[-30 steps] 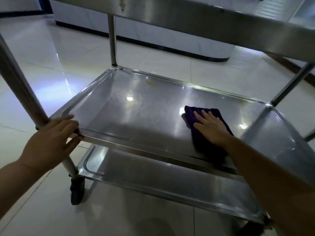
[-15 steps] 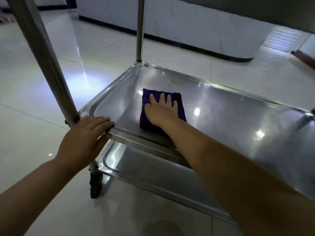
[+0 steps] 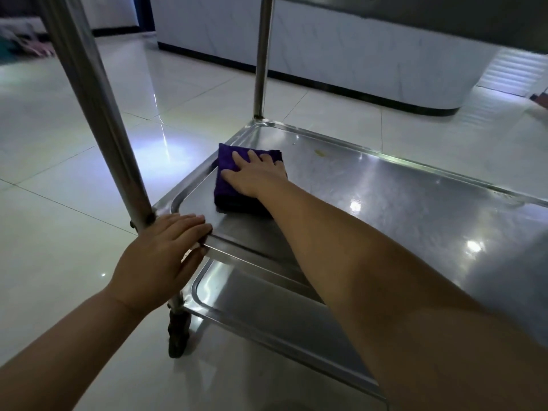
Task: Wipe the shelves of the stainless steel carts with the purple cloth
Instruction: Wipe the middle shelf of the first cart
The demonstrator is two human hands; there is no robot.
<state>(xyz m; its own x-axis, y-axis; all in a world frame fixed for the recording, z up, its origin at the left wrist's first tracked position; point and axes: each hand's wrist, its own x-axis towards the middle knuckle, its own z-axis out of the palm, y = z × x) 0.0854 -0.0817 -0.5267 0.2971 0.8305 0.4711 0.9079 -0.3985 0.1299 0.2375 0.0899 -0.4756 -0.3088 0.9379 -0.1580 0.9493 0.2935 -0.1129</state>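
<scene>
The folded purple cloth (image 3: 226, 179) lies on the middle shelf (image 3: 400, 209) of the stainless steel cart, near its far left corner. My right hand (image 3: 256, 175) presses flat on the cloth with straight, spread fingers. My left hand (image 3: 161, 256) grips the shelf's near left corner rim beside the front post (image 3: 98, 108), fingers over the top and thumb underneath. A small yellowish stain (image 3: 319, 152) sits on the shelf to the right of the cloth. The bottom shelf (image 3: 267, 310) shows below.
A rear post (image 3: 262, 57) rises at the shelf's far left corner. A black caster (image 3: 178, 336) stands under the front post on the glossy white tile floor (image 3: 59, 173). A white counter with a dark base (image 3: 355, 54) runs behind the cart.
My right hand has swept the cloth from the right part of the shelf leftward, then away toward the far left corner. My left hand stays on the near corner.
</scene>
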